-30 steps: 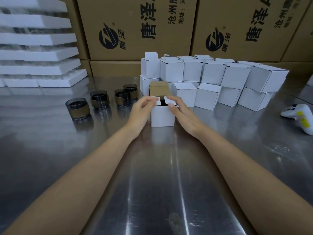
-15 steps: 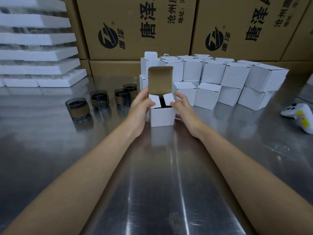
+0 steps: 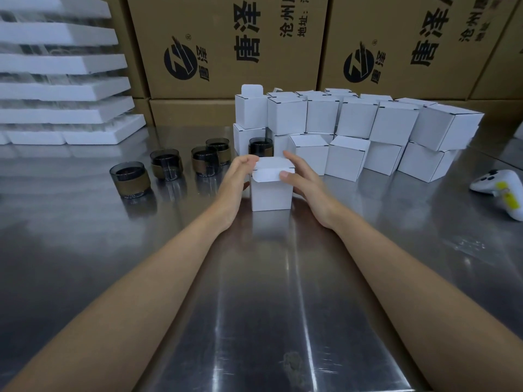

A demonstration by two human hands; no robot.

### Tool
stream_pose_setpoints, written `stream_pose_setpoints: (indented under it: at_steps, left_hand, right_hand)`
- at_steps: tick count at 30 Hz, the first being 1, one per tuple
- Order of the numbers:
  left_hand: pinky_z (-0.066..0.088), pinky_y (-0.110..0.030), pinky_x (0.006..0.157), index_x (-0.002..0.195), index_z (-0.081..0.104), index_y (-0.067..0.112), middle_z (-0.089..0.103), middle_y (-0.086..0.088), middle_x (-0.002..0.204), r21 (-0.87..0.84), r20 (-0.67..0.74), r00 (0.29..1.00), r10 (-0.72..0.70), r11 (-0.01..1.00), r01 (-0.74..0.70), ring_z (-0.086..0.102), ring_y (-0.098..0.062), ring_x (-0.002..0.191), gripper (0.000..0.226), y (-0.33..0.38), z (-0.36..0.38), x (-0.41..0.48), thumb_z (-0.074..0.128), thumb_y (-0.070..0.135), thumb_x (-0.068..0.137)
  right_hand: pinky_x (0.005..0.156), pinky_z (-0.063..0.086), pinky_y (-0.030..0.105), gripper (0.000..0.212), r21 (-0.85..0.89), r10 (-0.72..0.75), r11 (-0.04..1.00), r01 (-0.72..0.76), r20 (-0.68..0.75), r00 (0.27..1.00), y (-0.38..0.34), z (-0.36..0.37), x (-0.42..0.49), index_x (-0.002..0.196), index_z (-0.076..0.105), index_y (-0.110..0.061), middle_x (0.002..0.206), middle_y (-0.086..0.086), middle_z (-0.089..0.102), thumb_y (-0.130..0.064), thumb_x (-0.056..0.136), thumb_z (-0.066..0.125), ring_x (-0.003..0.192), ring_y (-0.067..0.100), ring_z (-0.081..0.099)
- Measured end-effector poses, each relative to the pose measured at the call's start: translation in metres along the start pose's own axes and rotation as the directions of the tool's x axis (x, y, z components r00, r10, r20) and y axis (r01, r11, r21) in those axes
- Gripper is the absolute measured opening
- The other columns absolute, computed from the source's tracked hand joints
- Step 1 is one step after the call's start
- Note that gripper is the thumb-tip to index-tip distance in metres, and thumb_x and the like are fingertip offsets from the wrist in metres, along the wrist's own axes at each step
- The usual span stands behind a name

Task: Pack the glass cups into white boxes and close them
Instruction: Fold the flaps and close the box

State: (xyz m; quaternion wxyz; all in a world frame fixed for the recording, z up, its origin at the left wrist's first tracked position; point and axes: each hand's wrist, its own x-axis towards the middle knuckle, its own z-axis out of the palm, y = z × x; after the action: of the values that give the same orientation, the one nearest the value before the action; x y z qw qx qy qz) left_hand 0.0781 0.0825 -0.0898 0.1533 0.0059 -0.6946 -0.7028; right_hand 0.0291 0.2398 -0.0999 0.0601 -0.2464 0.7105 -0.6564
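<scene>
- Holding is two-handed: the right hand (image 3: 307,181) grips the white box (image 3: 271,193), thumb laid on the front tuck flap, fingers curled over the lid's back right edge.
- The left hand (image 3: 235,182) cups the box's left side, with curled fingertips pressed to the lid's upper left corner.
- Box state: upright on the steel table (image 3: 254,292), lid folded down flat. The tuck flap lies over the front face and is not pushed in. Contents are hidden.
- One of the glass cups (image 3: 261,147) stands just behind the box, at its left rear corner, touching neither hand.
- Four more dark cups with brown bands stand left of the box. Two overlap closest to it, one is farther left, and one is farthest left and nearer the camera.
- Stacked white boxes (image 3: 353,128) sit behind and to the right of the box in two tiers. The one at the top left of the stack has its flap standing up.
- Cardboard cartons (image 3: 232,46) with printed black logos form a wall behind that stack.
- Foam trays (image 3: 62,89) are piled far left of the box, at the table's back.
- A white controller (image 3: 498,188) lies well to the right of the box.
</scene>
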Motion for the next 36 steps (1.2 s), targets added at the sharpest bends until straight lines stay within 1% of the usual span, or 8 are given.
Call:
stream_pose_setpoints:
  at_steps: [4, 11, 16, 20, 22, 27, 32, 36]
  left_hand:
    - [0.044, -0.029, 0.097, 0.109, 0.053, 0.036, 0.058, 0.008, 0.118, 0.062, 0.071, 0.995, 0.067, 0.995, -0.072, 0.056, -0.014, 0.114, 0.014, -0.005, -0.003, -0.001, 0.051, 0.026, 0.098]
    - [0.044, -0.008, 0.082, 0.118, 0.045, 0.036, 0.054, 0.019, 0.111, 0.185, 0.078, 0.984, 0.163, 0.967, -0.175, 0.056, 0.013, 0.094, 0.019, -0.005, 0.0, -0.006, 0.042, 0.042, 0.101]
    - [0.039, -0.029, 0.092, 0.114, 0.042, 0.032, 0.05, 0.016, 0.109, 0.215, 0.053, 0.99, 0.128, 0.967, -0.136, 0.05, -0.01, 0.104, 0.012, -0.008, 0.003, 0.0, 0.04, 0.027, 0.104]
    - [0.038, -0.027, 0.084, 0.11, 0.043, 0.031, 0.048, 0.017, 0.106, 0.206, 0.061, 0.994, 0.092, 0.973, -0.103, 0.047, -0.012, 0.103, 0.015, -0.006, 0.005, 0.001, 0.041, 0.028, 0.095]
    - [0.038, -0.028, 0.083, 0.108, 0.044, 0.031, 0.049, 0.011, 0.11, 0.21, 0.084, 0.994, 0.069, 0.974, -0.085, 0.047, -0.012, 0.103, 0.028, -0.004, 0.006, -0.001, 0.039, 0.034, 0.081]
    - [0.037, -0.042, 0.105, 0.096, 0.052, 0.027, 0.049, -0.008, 0.131, 0.124, 0.01, 1.0, 0.007, 0.992, -0.009, 0.046, -0.026, 0.124, 0.022, 0.004, 0.013, -0.003, 0.038, 0.011, 0.09]
    - [0.041, -0.03, 0.083, 0.086, 0.059, 0.024, 0.053, -0.011, 0.125, -0.004, -0.051, 0.996, -0.073, 0.997, 0.073, 0.05, -0.021, 0.105, 0.03, 0.01, 0.018, -0.003, 0.036, 0.004, 0.087]
    - [0.042, -0.034, 0.087, 0.086, 0.061, 0.022, 0.054, -0.017, 0.131, -0.065, -0.083, 0.993, -0.087, 0.995, 0.081, 0.052, -0.027, 0.109, 0.029, 0.01, 0.021, -0.007, 0.037, 0.006, 0.087]
  right_hand:
    - [0.081, 0.047, 0.013, 0.043, 0.011, -0.024, 1.0, 0.025, -0.028, 0.999, 0.001, 0.0, 0.001, 0.135, 0.046, -0.037, 0.121, -0.015, 0.058, -0.035, 0.094, 0.06, 0.116, 0.004, 0.055]
    - [0.073, 0.048, 0.01, 0.037, -0.015, -0.05, 0.999, 0.049, -0.069, 0.996, -0.001, 0.004, 0.002, 0.129, 0.049, -0.036, 0.113, -0.014, 0.059, -0.04, 0.094, 0.059, 0.102, -0.005, 0.06]
    - [0.087, 0.049, 0.026, 0.042, 0.007, -0.03, 1.0, 0.03, -0.028, 0.999, 0.001, -0.002, 0.002, 0.13, 0.049, -0.036, 0.127, -0.005, 0.058, -0.036, 0.09, 0.062, 0.12, 0.014, 0.055]
    - [0.095, 0.046, 0.029, 0.04, 0.053, -0.002, 0.999, 0.004, -0.032, 0.999, -0.001, -0.001, 0.003, 0.129, 0.05, -0.03, 0.127, -0.008, 0.055, -0.046, 0.093, 0.052, 0.118, 0.006, 0.053]
    - [0.097, 0.045, 0.032, 0.032, 0.051, 0.022, 0.998, -0.02, -0.049, 0.999, 0.0, 0.0, 0.005, 0.129, 0.051, -0.026, 0.126, -0.002, 0.056, -0.035, 0.099, 0.049, 0.115, 0.009, 0.055]
    - [0.091, 0.045, 0.031, 0.024, 0.038, 0.066, 0.997, -0.065, -0.048, 0.997, -0.004, 0.002, 0.008, 0.119, 0.052, -0.029, 0.121, 0.003, 0.056, -0.021, 0.097, 0.047, 0.105, 0.01, 0.055]
    - [0.083, 0.043, 0.032, 0.018, 0.032, 0.067, 0.997, -0.064, -0.098, 0.993, -0.01, 0.007, 0.01, 0.092, 0.053, -0.03, 0.101, -0.002, 0.054, -0.013, 0.091, 0.047, 0.091, 0.013, 0.054]
    - [0.081, 0.044, 0.033, 0.016, 0.042, 0.058, 0.998, -0.054, -0.082, 0.995, -0.012, 0.007, 0.006, 0.089, 0.055, -0.028, 0.097, -0.004, 0.057, -0.014, 0.094, 0.047, 0.091, 0.015, 0.055]
